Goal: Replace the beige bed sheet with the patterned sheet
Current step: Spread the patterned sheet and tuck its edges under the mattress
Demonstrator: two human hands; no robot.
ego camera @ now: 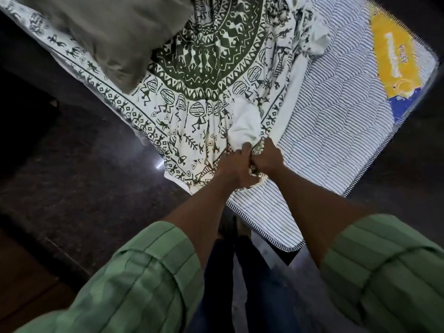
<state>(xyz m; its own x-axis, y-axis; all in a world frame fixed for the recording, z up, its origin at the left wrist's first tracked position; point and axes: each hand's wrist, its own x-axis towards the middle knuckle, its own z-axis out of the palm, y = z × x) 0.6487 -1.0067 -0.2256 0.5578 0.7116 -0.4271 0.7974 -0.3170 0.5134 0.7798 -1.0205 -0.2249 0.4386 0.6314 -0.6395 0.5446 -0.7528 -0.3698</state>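
You are standing at the near end of the bed with both arms stretched out over the mattress [336,131], whose striped cover is bare on the right and near sides. Your left hand [236,162] and right hand [265,158] meet almost knuckle to knuckle at the near edge of the patterned sheet [206,68], fingers curled tight around a bunched fold of the cloth. Gathering it in both fists like this gives you one firm hold, so the sheet can be dragged or shaken out toward the uncovered part.

The patterned sheet lies crumpled across the left and far part of the mattress, its near-left corner drooping over the edge toward the dark floor [79,169]. Its right edge is folded back on itself, showing the plain white underside. A grey-beige pillow [113,37] rests on the far-left part of the sheet; it will likely hold that end down as you pull. A yellow label [394,58] shows on the bare mattress at far right. No beige sheet is clearly visible, so that part looks done; spreading remains.
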